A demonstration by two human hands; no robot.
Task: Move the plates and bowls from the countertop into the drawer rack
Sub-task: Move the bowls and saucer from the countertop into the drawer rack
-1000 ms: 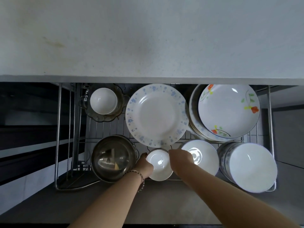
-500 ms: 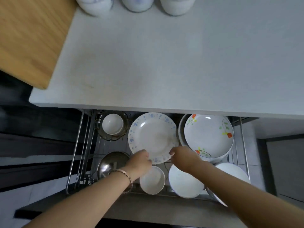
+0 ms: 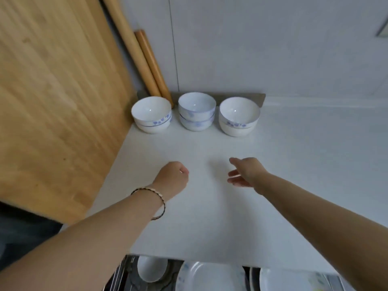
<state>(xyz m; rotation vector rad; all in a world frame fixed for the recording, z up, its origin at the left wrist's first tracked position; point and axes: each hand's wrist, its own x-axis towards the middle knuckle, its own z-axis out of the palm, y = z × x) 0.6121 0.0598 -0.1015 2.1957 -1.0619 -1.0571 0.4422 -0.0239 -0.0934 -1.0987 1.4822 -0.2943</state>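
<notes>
Three short stacks of white bowls with blue flowers stand in a row at the back of the white countertop [image 3: 210, 206]: a left stack [image 3: 151, 114], a middle stack [image 3: 197, 111] and a right stack [image 3: 239, 116]. My left hand [image 3: 172, 178] hovers over the counter with its fingers curled and nothing in it. My right hand [image 3: 244, 172] is beside it, fingers spread, empty. Both are well short of the bowls. Below the counter's front edge, the drawer rack [image 3: 123, 274] shows a small white bowl [image 3: 152, 269] and white plates [image 3: 210, 276].
A large wooden board [image 3: 54, 97] leans along the left side of the counter. Two wooden rolling pins [image 3: 147, 59] lean in the back corner, just behind the left and middle bowl stacks. A white wall rises behind the bowls.
Both hands have left the small bowl in the drawer rack and risen over the countertop. The view has tilted up from the drawer to the back of the counter.
</notes>
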